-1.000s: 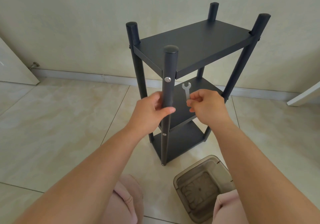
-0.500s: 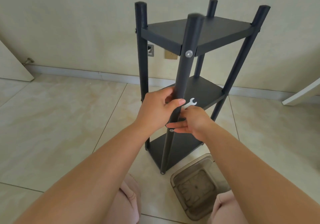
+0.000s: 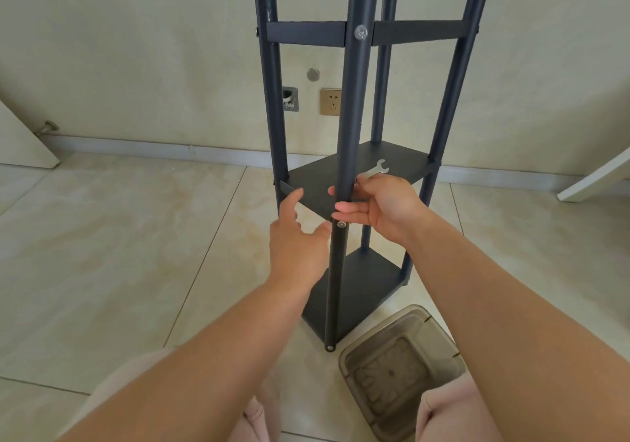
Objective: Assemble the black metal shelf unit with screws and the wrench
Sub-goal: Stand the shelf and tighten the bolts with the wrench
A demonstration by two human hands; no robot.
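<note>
The black metal shelf unit [image 3: 347,93] stands upright on the tiled floor with three tiers between its round posts. Silver screws show on the near post at the top tier [image 3: 361,32] and just under the middle tier [image 3: 341,224]. My right hand [image 3: 378,208] holds a small silver wrench [image 3: 377,169] and its fingers wrap the near post at the middle tier. My left hand [image 3: 296,233] hovers just left of that post with spread fingers, holding nothing.
A translucent brown plastic container [image 3: 399,370] sits on the floor at the shelf's near right foot. A wall with a gold socket [image 3: 330,101] runs behind. White panels stand at far left [image 3: 24,148] and far right [image 3: 600,179]. My knees are at the bottom.
My left hand has let go of the near post and opened beside it. My right hand, still with the wrench, has come onto the post. The view has dropped lower.
</note>
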